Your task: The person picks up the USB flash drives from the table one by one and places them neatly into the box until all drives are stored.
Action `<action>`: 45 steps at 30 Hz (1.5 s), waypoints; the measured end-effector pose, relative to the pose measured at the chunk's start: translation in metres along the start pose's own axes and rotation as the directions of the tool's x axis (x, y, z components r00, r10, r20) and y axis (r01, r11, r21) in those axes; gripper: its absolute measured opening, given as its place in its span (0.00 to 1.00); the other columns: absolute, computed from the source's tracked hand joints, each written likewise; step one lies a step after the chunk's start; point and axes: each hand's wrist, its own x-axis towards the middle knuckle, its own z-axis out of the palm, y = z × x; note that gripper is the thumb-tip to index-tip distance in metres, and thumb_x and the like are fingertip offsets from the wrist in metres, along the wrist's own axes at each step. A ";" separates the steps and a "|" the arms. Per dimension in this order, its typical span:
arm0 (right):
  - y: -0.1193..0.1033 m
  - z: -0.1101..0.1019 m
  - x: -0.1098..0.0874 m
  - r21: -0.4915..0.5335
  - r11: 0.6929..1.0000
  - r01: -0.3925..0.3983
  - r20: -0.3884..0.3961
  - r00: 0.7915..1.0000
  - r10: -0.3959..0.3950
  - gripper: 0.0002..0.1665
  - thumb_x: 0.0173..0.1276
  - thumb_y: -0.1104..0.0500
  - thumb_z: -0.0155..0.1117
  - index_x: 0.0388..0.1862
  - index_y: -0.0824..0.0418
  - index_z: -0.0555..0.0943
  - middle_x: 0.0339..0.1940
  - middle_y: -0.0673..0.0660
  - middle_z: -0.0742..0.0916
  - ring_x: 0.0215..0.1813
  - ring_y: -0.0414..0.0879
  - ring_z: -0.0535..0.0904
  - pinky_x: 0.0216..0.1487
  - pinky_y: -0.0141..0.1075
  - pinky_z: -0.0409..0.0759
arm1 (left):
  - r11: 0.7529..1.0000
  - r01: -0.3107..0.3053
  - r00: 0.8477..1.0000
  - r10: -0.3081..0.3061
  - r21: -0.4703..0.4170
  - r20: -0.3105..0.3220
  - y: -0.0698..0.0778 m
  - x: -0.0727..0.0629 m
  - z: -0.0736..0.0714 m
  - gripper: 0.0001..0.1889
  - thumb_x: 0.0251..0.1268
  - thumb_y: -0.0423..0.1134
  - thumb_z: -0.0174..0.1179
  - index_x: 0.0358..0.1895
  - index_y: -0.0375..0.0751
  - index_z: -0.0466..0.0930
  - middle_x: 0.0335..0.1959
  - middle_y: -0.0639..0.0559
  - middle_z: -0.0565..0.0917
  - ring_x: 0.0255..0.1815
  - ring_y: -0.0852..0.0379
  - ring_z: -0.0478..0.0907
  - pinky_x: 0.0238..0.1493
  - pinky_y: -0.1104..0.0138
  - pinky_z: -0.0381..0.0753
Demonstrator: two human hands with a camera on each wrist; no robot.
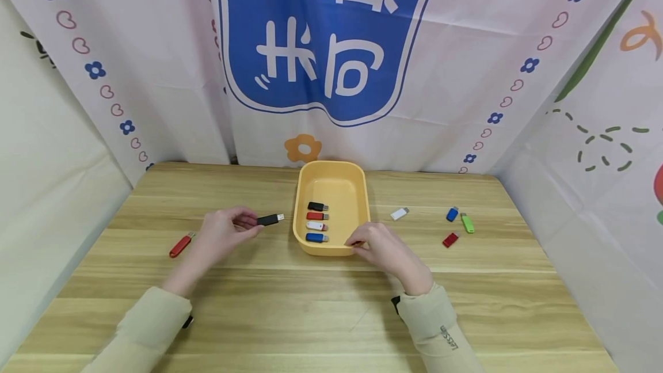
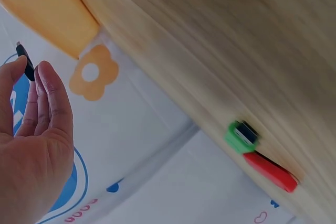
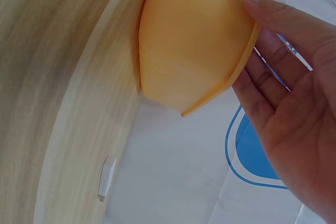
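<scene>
My left hand pinches a black USB stick between thumb and fingers, its metal plug pointing right toward the yellow bin. In the left wrist view the same black stick sits at the fingertips, above the table. My right hand grips the bin's near right rim, thumb on one side and fingers on the other. Along the bin's left side lie a black stick, a red stick, a white stick and a blue stick, stacked in a column with plugs to the right.
Left of my left hand lies a red stick; the left wrist view shows a green stick and a dark item beside it. Right of the bin are a white stick, a blue one, a green one and a dark red one.
</scene>
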 end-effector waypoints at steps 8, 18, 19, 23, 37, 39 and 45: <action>0.001 0.001 0.000 -0.002 1.000 0.006 -0.006 1.000 -0.006 0.07 0.61 0.66 0.72 0.38 0.58 0.90 0.39 0.52 0.92 0.44 0.45 0.87 0.47 0.37 0.85 | 1.000 -0.017 1.000 0.017 -0.008 0.011 0.007 0.010 0.007 0.09 0.61 0.40 0.71 0.41 0.39 0.86 0.35 0.47 0.90 0.35 0.56 0.87 0.37 0.68 0.86; 0.000 0.000 0.000 0.001 1.000 -0.012 0.002 1.000 0.012 0.07 0.62 0.66 0.72 0.38 0.57 0.90 0.39 0.51 0.92 0.44 0.45 0.87 0.47 0.37 0.85 | 1.000 -0.005 0.999 0.006 -0.018 0.041 0.020 0.028 0.017 0.12 0.61 0.42 0.70 0.44 0.39 0.87 0.38 0.46 0.90 0.37 0.54 0.87 0.40 0.61 0.87; 0.001 0.000 0.000 0.001 1.000 -0.013 0.002 1.000 0.013 0.07 0.62 0.66 0.72 0.38 0.57 0.90 0.39 0.51 0.92 0.44 0.45 0.87 0.47 0.37 0.85 | 1.000 -0.011 0.999 0.011 -0.020 0.039 0.021 0.030 0.018 0.12 0.61 0.41 0.70 0.44 0.39 0.87 0.38 0.46 0.90 0.37 0.54 0.87 0.40 0.62 0.87; 0.001 0.000 0.000 0.001 1.000 -0.008 0.002 1.000 0.008 0.07 0.62 0.66 0.72 0.38 0.57 0.90 0.39 0.52 0.92 0.44 0.45 0.87 0.47 0.37 0.85 | 0.999 -0.024 0.999 0.025 -0.038 0.039 0.025 0.038 0.023 0.12 0.60 0.40 0.71 0.43 0.38 0.87 0.37 0.45 0.90 0.37 0.54 0.87 0.39 0.63 0.87; 0.002 0.000 0.001 -0.004 1.000 0.012 -0.002 1.000 -0.012 0.07 0.62 0.65 0.72 0.38 0.57 0.90 0.39 0.51 0.92 0.44 0.45 0.87 0.47 0.37 0.85 | 0.997 -0.055 0.997 0.057 -0.044 0.048 0.033 0.073 0.043 0.11 0.60 0.40 0.71 0.42 0.38 0.87 0.36 0.46 0.90 0.36 0.55 0.88 0.39 0.65 0.87; 0.002 0.000 0.001 -0.007 1.000 0.017 -0.003 1.000 -0.017 0.07 0.62 0.65 0.72 0.38 0.57 0.90 0.39 0.51 0.92 0.44 0.45 0.87 0.47 0.37 0.85 | 0.997 -0.063 0.997 0.065 -0.044 0.046 0.034 0.078 0.046 0.11 0.61 0.40 0.70 0.43 0.37 0.87 0.37 0.45 0.90 0.36 0.54 0.88 0.39 0.64 0.87; 0.002 -0.001 0.001 -0.002 1.000 0.013 -0.004 1.000 -0.013 0.07 0.62 0.65 0.72 0.37 0.57 0.91 0.38 0.51 0.92 0.43 0.45 0.87 0.47 0.36 0.85 | 0.989 -0.145 0.989 0.144 0.034 0.039 0.038 0.090 0.052 0.11 0.62 0.39 0.69 0.43 0.36 0.88 0.36 0.45 0.90 0.35 0.53 0.88 0.39 0.64 0.87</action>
